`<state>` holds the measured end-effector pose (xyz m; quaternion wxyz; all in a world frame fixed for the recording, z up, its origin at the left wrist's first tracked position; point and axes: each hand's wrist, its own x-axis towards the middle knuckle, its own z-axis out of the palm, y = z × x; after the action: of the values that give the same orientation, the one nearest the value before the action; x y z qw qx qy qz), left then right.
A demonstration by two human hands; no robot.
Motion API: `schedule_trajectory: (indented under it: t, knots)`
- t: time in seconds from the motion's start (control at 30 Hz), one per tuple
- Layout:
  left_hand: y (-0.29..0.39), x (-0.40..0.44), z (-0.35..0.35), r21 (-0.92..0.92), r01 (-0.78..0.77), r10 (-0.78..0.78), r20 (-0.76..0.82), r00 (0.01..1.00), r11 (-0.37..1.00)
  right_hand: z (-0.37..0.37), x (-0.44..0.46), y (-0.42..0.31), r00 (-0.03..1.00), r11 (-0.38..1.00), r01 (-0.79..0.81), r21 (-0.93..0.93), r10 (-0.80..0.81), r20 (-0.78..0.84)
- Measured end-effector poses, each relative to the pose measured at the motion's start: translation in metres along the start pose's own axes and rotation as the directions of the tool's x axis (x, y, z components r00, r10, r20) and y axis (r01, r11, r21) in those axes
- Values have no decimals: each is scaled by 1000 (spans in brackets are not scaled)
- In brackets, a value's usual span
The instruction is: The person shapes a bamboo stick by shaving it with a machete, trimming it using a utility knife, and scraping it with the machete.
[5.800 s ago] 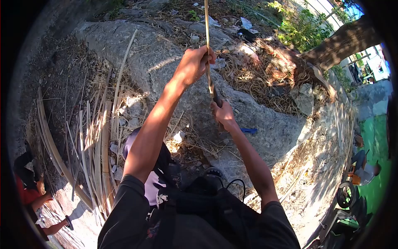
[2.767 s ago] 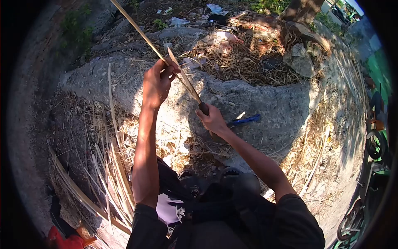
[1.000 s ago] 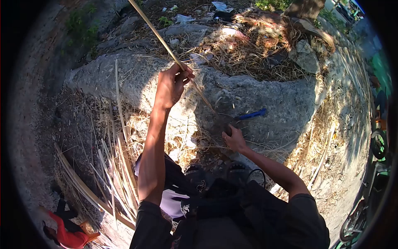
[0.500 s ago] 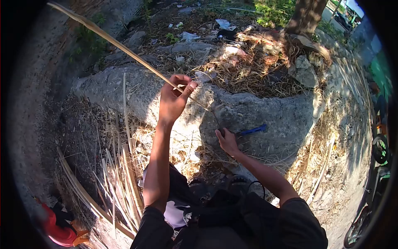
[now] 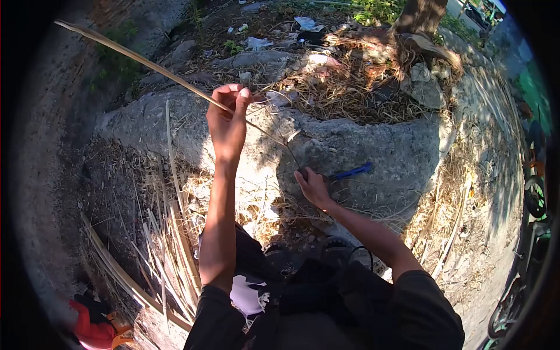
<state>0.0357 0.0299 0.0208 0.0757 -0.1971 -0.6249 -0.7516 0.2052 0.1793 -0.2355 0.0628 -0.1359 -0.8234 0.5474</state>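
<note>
the left hand (image 5: 226, 129) pinches a long pale strip (image 5: 144, 59) in its fingers, slanting above the grey rock (image 5: 379, 143), while the right hand (image 5: 315, 188) wraps its fingers round a knife (image 5: 303, 172) near a blue tool (image 5: 353, 171).

We are outdoors, at a rough open-air spot with daylight and tree shade: a stone ledge (image 5: 373, 154), a tree trunk (image 5: 421, 16), leafy plants (image 5: 378, 10), scattered dry shavings (image 5: 350, 104) and long pale strips (image 5: 182, 251) heaped on bare ground (image 5: 111, 175).
</note>
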Motion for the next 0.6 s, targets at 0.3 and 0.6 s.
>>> schedule_trajectory:
  t: [0.3, 0.6]
  knots:
    - [-15, 13, -12, 37, 87, -83, -86, 993, 996, -12, 20, 7, 993, 998, -38, -51, 43, 108]
    - [-10, 16, -15, 22, 34, -31, -139, 990, 999, -6, 22, 28, 989, 993, 31, -117, -13, 149]
